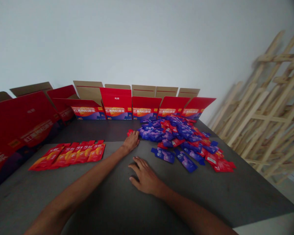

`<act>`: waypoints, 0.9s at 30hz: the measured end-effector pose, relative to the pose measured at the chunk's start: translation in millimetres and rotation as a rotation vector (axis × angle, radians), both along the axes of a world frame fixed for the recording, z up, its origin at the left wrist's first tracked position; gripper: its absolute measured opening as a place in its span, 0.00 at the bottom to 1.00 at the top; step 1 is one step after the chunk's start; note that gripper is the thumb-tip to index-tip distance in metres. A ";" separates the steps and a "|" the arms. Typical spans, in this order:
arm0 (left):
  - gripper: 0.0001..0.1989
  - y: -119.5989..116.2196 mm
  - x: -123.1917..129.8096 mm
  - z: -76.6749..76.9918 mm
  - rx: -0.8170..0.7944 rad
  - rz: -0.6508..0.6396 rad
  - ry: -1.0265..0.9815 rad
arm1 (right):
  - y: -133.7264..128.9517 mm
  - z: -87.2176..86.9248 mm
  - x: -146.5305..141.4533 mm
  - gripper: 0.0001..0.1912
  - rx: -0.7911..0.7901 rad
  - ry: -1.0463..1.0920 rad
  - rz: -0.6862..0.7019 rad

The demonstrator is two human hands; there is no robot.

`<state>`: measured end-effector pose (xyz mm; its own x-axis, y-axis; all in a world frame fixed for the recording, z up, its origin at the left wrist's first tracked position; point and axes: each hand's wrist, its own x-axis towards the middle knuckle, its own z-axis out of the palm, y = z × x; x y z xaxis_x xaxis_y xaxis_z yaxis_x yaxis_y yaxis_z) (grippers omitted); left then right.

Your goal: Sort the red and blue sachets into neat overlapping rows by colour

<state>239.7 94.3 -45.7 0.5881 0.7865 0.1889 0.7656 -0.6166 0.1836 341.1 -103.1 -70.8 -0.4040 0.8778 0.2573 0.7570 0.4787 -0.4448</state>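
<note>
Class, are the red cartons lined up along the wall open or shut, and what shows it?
Open: the red cartons stand with red flaps raised and brown cardboard flaps upright behind them, so no top is closed.

Sachet pile [171, 133] right, sachet row [68, 155] left, open cartons [117, 107] behind

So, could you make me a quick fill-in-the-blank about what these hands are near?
1. The pouch under the left hand is ____.
2. The loose pile mixes red pouches with ____ ones.
3. The tidy row of red pouches lies to the ____ of the pile.
4. The right hand rests on the ____ table.

Missing words: red; blue; left; gray.
</note>
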 end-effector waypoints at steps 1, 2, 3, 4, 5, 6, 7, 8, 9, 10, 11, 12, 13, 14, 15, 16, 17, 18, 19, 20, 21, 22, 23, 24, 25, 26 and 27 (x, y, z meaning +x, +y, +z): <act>0.20 -2.0 -1.6 1.0 0.003 0.000 -0.005 | 0.0 0.1 0.0 0.27 0.000 -0.003 -0.002; 0.22 -3.9 -3.6 2.4 0.007 0.002 -0.013 | -0.1 0.4 0.1 0.27 -0.001 -0.006 -0.004; 0.24 -5.7 -6.3 4.2 0.012 0.007 -0.024 | -0.2 0.8 0.1 0.27 -0.002 -0.007 -0.005; 0.26 -7.5 -9.9 6.2 0.018 0.014 -0.038 | -0.2 1.1 0.2 0.27 -0.002 -0.008 -0.004; 0.27 -9.3 -14.4 8.5 0.026 0.023 -0.055 | -0.3 1.4 0.2 0.27 -0.002 -0.008 -0.003; 0.28 -11.0 -20.0 10.8 0.034 0.037 -0.072 | -0.3 1.6 0.3 0.27 0.000 -0.008 0.000; 0.28 -12.6 -26.6 13.0 0.042 0.056 -0.089 | -0.2 1.7 0.3 0.27 0.002 -0.007 0.000; 0.28 -13.9 -33.8 15.2 0.050 0.082 -0.107 | -0.2 1.5 0.4 0.27 0.004 -0.008 0.000; 0.27 -14.8 -41.6 17.1 0.056 0.112 -0.124 | 0.0 1.1 0.4 0.27 0.005 -0.009 -0.001; 0.26 -15.2 -49.6 18.7 0.060 0.147 -0.141 | 0.1 0.5 0.5 0.27 0.006 -0.012 -0.001; 0.26 -15.1 -57.7 20.0 0.062 0.183 -0.156 | 0.3 -0.2 0.5 0.27 0.006 -0.013 -0.002; 0.26 -14.6 -65.5 20.9 0.060 0.217 -0.170 | 0.4 -1.0 0.6 0.27 0.006 -0.015 -0.002; 0.26 -13.7 -73.0 21.4 0.054 0.249 -0.179 | 0.6 -1.7 0.6 0.27 0.007 -0.015 -0.002; 0.27 -12.7 -79.8 21.5 0.046 0.277 -0.183 | 0.7 -2.3 0.6 0.27 0.008 -0.016 -0.003; 0.27 -11.9 -85.9 21.1 0.035 0.300 -0.182 | 0.8 -2.7 0.7 0.27 0.010 -0.018 -0.004; 0.27 -11.5 -90.9 20.2 0.020 0.315 -0.175 | 0.8 -2.9 0.7 0.27 0.012 -0.020 -0.005; 0.26 -12.0 -94.6 18.8 0.003 0.322 -0.162 | 0.8 -3.0 0.8 0.27 0.014 -0.022 -0.005; 0.25 -13.3 -97.0 17.0 -0.015 0.324 -0.143 | 0.7 -2.9 0.8 0.27 0.016 -0.023 -0.006; 0.23 -15.8 -97.8 14.9 -0.031 0.323 -0.120 | 0.7 -2.8 1.0 0.27 0.017 -0.024 -0.005; 0.21 -19.3 -97.1 12.6 -0.046 0.320 -0.094 | 0.6 -2.7 1.1 0.27 0.018 -0.025 -0.004; 0.19 -23.8 -95.0 10.4 -0.055 0.319 -0.064 | 0.5 -2.7 1.3 0.27 0.018 -0.025 -0.004; 0.19 -29.1 -91.6 8.3 -0.059 0.322 -0.034 | 0.5 -2.7 1.5 0.27 0.019 -0.025 -0.006; 0.21 -34.9 -87.3 6.7 -0.060 0.327 -0.005 | 0.5 -2.9 1.7 0.27 0.019 -0.025 -0.008; 0.24 -40.7 -82.5 5.5 -0.059 0.331 0.022 | 0.6 -3.2 1.9 0.26 0.019 -0.024 -0.008; 0.27 -46.3 -77.5 4.9 -0.059 0.333 0.046 | 0.6 -3.4 1.9 0.27 0.019 -0.022 -0.009; 0.29 -51.4 -72.9 4.8 -0.058 0.333 0.066 | 0.8 -3.6 2.0 0.27 0.020 -0.020 -0.008; 0.30 -55.5 -69.0 5.2 -0.057 0.331 0.082 | 0.8 -3.7 1.9 0.27 0.021 -0.017 -0.005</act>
<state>170.7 38.8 -40.5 0.3111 0.9450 0.1015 0.9359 -0.3232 0.1405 343.0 -102.3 -74.5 -0.4038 0.8746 0.2684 0.7669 0.4835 -0.4219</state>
